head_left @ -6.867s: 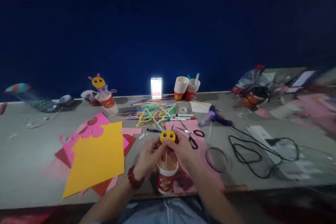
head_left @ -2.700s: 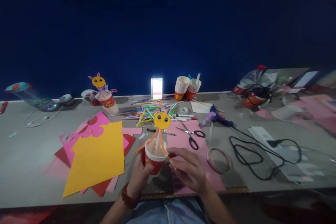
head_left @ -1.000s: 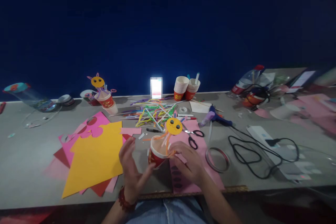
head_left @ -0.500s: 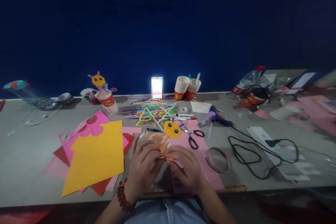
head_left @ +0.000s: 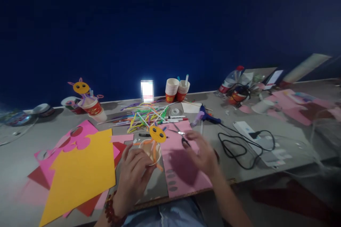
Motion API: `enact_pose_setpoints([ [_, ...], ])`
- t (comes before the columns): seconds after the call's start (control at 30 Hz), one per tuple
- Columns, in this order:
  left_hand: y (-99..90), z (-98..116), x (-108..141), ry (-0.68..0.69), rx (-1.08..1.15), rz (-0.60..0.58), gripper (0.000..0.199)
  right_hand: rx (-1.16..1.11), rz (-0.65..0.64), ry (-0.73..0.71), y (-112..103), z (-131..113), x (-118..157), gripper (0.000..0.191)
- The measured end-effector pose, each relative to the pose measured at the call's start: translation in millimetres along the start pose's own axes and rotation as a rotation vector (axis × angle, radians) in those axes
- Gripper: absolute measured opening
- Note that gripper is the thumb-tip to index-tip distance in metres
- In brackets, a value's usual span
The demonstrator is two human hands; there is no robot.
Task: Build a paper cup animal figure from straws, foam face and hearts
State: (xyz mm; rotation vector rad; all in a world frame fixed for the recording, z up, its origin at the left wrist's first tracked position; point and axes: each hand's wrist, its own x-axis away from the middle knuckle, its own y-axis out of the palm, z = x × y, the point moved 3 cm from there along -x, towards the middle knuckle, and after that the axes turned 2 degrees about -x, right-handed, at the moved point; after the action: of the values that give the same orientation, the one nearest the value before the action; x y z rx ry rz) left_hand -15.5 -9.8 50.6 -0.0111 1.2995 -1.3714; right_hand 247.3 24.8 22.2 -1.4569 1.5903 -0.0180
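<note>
My left hand [head_left: 135, 166] is wrapped round a paper cup [head_left: 151, 151] with orange pipe cleaners [head_left: 155, 154] at its rim. A yellow paper face [head_left: 157, 133] with black eyes and small ears stands up from this cup. To the right, my right hand [head_left: 201, 154], fingers apart, is over the handles of the scissors [head_left: 184, 140]; part of the handles is hidden behind it. Under the scissors lies a pink sheet [head_left: 178, 170]. Nothing shows held in my right hand.
Yellow paper [head_left: 85, 166] lies over pink and red sheets at left. Behind are pipe cleaners [head_left: 146, 115], a finished cup figure [head_left: 90, 106] and stacked cups [head_left: 172, 90]. A blue glue gun [head_left: 209, 115], black cable [head_left: 229, 149] and power strip [head_left: 250, 138] are at right.
My right hand has left the orange pipe cleaner at the cup and moved right to the scissors, its fingers opening. My left hand stays at the cup. The view has turned to the right.
</note>
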Motion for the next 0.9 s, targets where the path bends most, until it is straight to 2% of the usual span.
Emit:
enact_pose_setpoints([
  [0.1,0.3,-1,0,0.011,-0.005,-0.010,0.014,0.409,-0.006,0.222,-42,74,-10,0.029],
  [0.13,0.4,0,0,0.016,-0.007,-0.005,0.013,0.560,-0.060,0.308,-53,98,-14,0.033],
  [0.17,0.6,0,0,0.019,-0.009,0.001,0.013,0.616,-0.072,0.350,-62,120,-18,0.035],
  [0.23,1.2,1,0,0.020,-0.014,0.016,0.013,0.648,-0.120,0.365,-70,154,-27,0.041],
  [0.33,1.8,3,0,0.014,-0.019,0.032,0.012,0.640,-0.231,0.343,-64,188,-39,0.047],
  [0.53,-0.6,1,1,-0.002,-0.035,0.045,0.013,0.639,-0.342,0.346,-50,217,-53,0.039],
  [0.8,1.4,-1,3,0.005,-0.007,0.020,0.015,0.617,-0.364,0.336,-54,226,-55,0.041],
  [0.9,0.8,0,3,0.016,0.003,0.019,0.016,0.595,-0.351,0.328,-58,231,-59,0.036],
])
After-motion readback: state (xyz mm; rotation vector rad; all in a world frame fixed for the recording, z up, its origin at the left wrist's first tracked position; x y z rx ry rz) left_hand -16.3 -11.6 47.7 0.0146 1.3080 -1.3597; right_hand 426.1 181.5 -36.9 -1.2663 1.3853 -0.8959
